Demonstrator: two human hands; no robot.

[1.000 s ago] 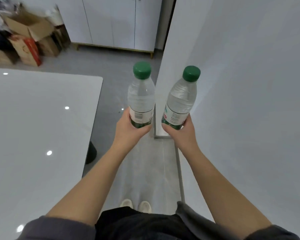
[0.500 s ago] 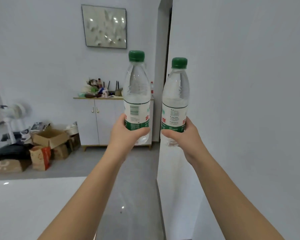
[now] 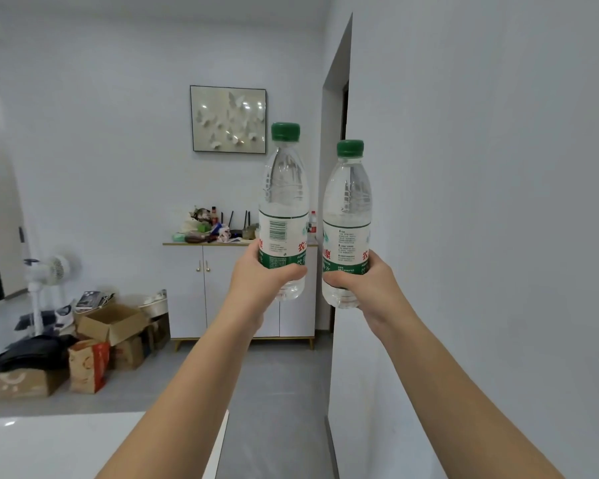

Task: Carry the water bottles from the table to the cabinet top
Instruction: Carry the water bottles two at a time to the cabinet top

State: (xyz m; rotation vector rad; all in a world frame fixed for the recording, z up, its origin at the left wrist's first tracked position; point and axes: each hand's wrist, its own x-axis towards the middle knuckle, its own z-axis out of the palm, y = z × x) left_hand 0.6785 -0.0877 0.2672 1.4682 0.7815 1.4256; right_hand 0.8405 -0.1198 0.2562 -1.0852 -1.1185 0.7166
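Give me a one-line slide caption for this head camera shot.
Left hand grips the left bottle, right hand the right bottle, both upright, white cabinet ahead.

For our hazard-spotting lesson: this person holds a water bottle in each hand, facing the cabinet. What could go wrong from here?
1. The white cabinet's top is crowded with clutter; setting bottles down may knock things over.
2. The left hand and right hand grip the clear plastic, green-capped left bottle and right bottle low down, so either could tip.
3. The white wall corner is close to the right bottle; it might bump.
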